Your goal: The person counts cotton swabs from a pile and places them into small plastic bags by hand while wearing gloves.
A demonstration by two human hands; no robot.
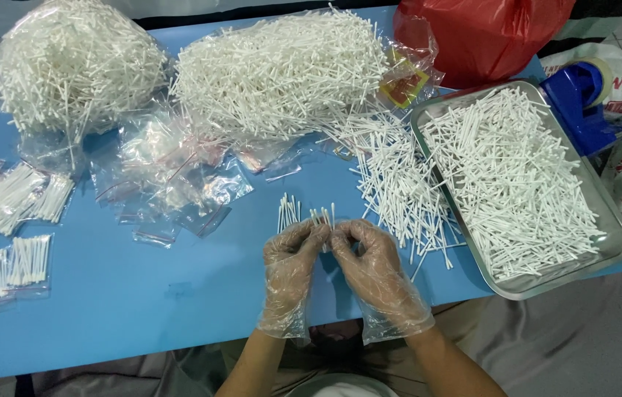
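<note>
left hand (290, 257) + right hand (370, 254) — pinch swab bundle (323, 217) | two heaps | one tray (616, 254)

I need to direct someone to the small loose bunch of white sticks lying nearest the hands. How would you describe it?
Start at the blue table and find the gloved left hand. Just above its fingertips lies a small bunch of white sticks, standing apart on bare blue. Unlike the big heaps behind and the sticks in the metal tray, it is only a few, roughly side by side and unbagged.
</note>
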